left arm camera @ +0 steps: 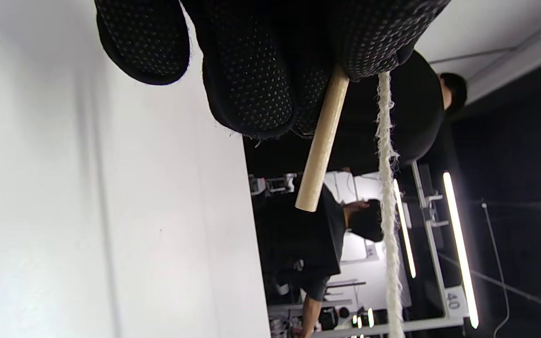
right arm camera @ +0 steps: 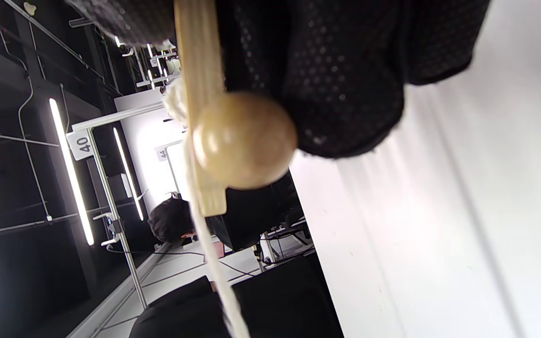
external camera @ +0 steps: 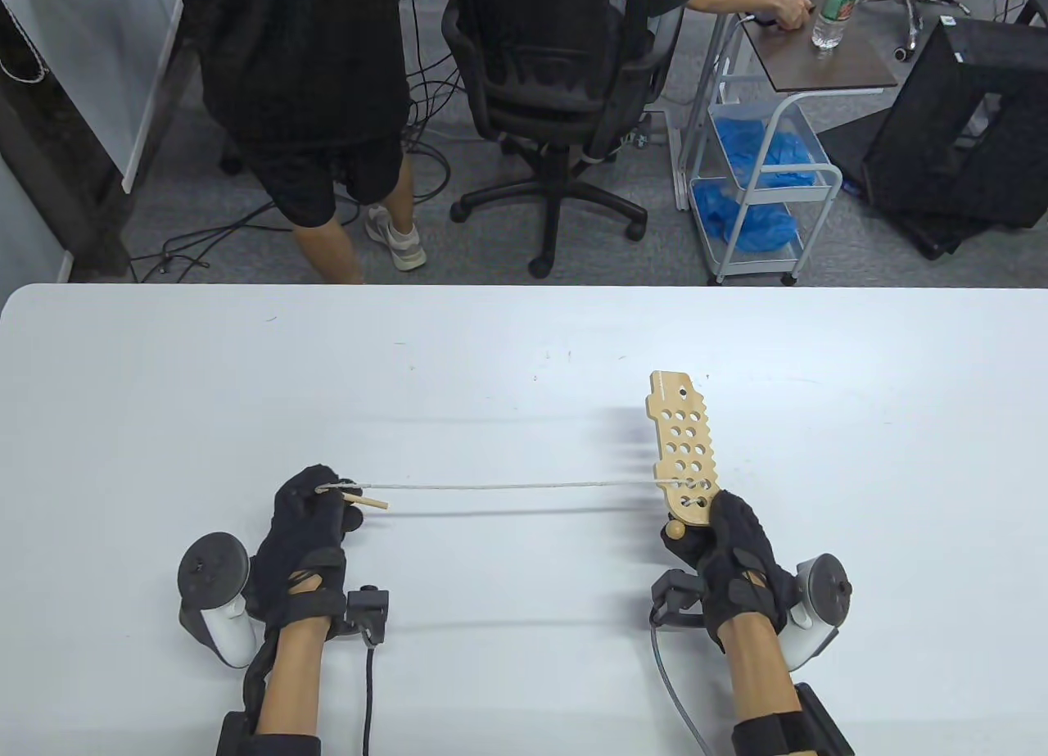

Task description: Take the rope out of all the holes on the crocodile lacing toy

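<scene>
- Crocodile lacing toy (external camera: pixel 684 453): pale wooden board, many round holes, notched edges, round wooden knob (external camera: pixel 675 530) at its near end; at 3 o'clock on the table (external camera: pixel 491 363).
- Right hand (external camera: pixel 725 543) grips the board's near end.
- White rope (external camera: pixel 508 486) runs taut from the board's nearest holes toward 9 o'clock.
- Left hand (external camera: pixel 307 527) pinches the rope's end and its wooden needle (external camera: pixel 367 502).
- Signs reading "40" (right arm camera: pixel 84 143) and "44" (right arm camera: pixel 163 154) hang in the right wrist view.
- Cart (external camera: pixel 765 183) at 1 o'clock holds blue material.

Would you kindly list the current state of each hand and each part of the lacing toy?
Left hand: grips the rope near its wooden needle.
Right hand: grips the near end of the crocodile board.
Rope: pulled taut between the hands, still threaded through holes near the board's held end.
Wooden needle: free of the board, sticking out of the left hand.
Crocodile board: most holes empty.
</scene>
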`<state>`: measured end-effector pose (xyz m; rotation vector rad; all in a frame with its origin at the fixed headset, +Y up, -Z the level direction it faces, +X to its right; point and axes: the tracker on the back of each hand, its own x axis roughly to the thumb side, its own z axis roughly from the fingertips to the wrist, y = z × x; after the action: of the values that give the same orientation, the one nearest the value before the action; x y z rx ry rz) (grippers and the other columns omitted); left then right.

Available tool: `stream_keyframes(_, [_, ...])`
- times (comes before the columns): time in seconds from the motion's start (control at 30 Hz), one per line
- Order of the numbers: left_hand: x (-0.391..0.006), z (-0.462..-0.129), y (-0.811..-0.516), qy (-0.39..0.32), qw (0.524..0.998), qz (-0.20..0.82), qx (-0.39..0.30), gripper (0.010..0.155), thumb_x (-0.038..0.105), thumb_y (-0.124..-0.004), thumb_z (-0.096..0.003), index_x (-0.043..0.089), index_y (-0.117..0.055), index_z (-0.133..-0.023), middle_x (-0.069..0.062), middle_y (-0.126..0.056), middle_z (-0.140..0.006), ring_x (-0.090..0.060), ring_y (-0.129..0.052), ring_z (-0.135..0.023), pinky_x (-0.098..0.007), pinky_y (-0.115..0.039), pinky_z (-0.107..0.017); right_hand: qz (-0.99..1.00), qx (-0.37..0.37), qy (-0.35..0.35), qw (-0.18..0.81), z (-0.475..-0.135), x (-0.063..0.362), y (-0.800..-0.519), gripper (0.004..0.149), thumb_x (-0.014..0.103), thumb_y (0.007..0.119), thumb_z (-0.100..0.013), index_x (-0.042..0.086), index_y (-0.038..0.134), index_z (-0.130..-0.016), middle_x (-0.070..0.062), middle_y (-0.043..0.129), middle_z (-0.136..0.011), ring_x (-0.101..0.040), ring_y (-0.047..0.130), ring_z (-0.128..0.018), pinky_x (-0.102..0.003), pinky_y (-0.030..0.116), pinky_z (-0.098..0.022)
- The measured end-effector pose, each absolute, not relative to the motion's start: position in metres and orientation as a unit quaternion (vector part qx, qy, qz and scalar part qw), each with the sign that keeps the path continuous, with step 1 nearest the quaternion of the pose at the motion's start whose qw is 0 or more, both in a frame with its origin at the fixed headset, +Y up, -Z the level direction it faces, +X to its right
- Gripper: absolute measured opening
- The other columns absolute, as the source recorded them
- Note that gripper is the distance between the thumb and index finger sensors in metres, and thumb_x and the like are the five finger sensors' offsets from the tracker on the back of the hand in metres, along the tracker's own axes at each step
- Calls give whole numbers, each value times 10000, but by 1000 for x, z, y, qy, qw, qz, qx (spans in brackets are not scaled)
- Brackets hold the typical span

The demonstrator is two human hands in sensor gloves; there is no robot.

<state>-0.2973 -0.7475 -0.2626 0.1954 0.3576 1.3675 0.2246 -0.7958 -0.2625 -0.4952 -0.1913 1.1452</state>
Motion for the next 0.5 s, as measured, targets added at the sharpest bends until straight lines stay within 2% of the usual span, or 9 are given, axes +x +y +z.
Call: stream_keyframes(0.5, [-322, -255, -765, 227, 657, 711, 110, 443, 399, -747, -542, 381, -641, -971, 97, -952, -817, -67, -994, -622, -449, -810, -622, 453, -270, -101, 844, -258, 240, -805, 485, 338, 676, -493, 18, 632, -856, -184, 910, -644, -355, 971, -455, -621, 709, -493])
